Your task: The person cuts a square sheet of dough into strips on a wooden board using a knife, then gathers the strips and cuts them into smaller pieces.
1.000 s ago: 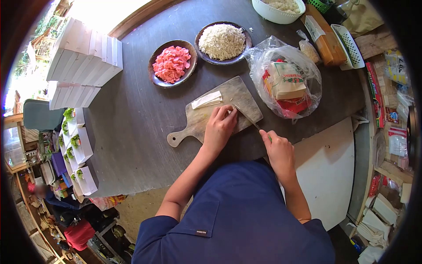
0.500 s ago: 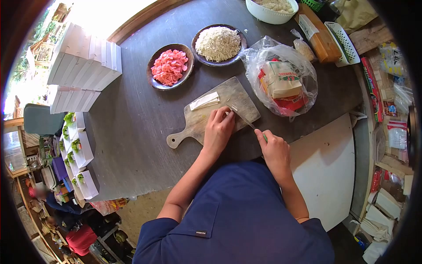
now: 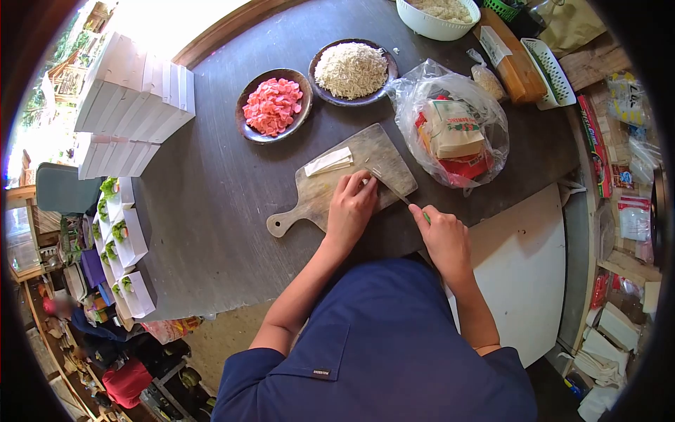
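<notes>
My left hand (image 3: 351,207) is closed, fingertips curled down on a small white strip (image 3: 365,181) at the middle of the wooden cutting board (image 3: 380,144). In my right hand (image 3: 446,239) is a knife (image 3: 397,193) with a green handle. Its blade lies across the board just right of my left fingertips. Thin white slivers (image 3: 377,171) lie beside the blade. Farther left on the board rests a small pile of flat cream-white strips (image 3: 329,162). What my left fingers press on is mostly hidden.
Beyond the board stand a bowl of pink slices (image 3: 273,107) and a bowl of white shreds (image 3: 351,70). A plastic bag with packets (image 3: 453,133) sits to the right. White boxes (image 3: 133,105) are stacked at the left. Other people (image 3: 105,330) are at lower left.
My right hand and the knife have shifted slightly right and down. My left hand stays nearly in place, still closed on the strip.
</notes>
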Tool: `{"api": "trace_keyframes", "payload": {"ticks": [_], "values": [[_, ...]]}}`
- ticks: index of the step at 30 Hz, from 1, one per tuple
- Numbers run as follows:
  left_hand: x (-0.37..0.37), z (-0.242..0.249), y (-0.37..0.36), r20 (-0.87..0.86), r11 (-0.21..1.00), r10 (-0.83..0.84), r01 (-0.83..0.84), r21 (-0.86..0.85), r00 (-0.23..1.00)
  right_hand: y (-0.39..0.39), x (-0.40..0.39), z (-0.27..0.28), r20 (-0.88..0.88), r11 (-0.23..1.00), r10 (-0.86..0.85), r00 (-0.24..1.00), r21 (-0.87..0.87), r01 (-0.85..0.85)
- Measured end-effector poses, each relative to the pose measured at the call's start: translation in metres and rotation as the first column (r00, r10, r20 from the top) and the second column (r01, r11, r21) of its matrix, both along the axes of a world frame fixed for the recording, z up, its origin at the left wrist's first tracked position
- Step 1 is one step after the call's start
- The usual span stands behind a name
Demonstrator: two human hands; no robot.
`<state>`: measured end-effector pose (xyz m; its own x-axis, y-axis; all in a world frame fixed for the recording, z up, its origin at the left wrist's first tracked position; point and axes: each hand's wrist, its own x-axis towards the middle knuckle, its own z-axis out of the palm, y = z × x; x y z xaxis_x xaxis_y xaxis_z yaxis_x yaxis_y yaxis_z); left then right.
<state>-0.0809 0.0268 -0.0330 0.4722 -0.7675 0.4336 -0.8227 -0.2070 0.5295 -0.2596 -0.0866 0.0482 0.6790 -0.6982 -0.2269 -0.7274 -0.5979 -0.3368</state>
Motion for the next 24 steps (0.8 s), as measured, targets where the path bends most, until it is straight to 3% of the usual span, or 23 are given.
{"api": "trace_keyframes", "payload": {"ticks": [18, 24], "values": [[0.0, -0.002, 0.001, -0.032, 1.0, 0.004, -0.004, -0.009, 0.999, 0.005, -0.006, -0.015, 0.08, 0.994, -0.083, 0.993, 0.08, 0.077], [0.001, 0.001, 0.003, -0.033, 1.0, -0.016, 0.016, -0.004, 0.999, 0.011, 0.002, -0.019, 0.091, 0.998, -0.062, 0.994, 0.027, 0.06]]}}
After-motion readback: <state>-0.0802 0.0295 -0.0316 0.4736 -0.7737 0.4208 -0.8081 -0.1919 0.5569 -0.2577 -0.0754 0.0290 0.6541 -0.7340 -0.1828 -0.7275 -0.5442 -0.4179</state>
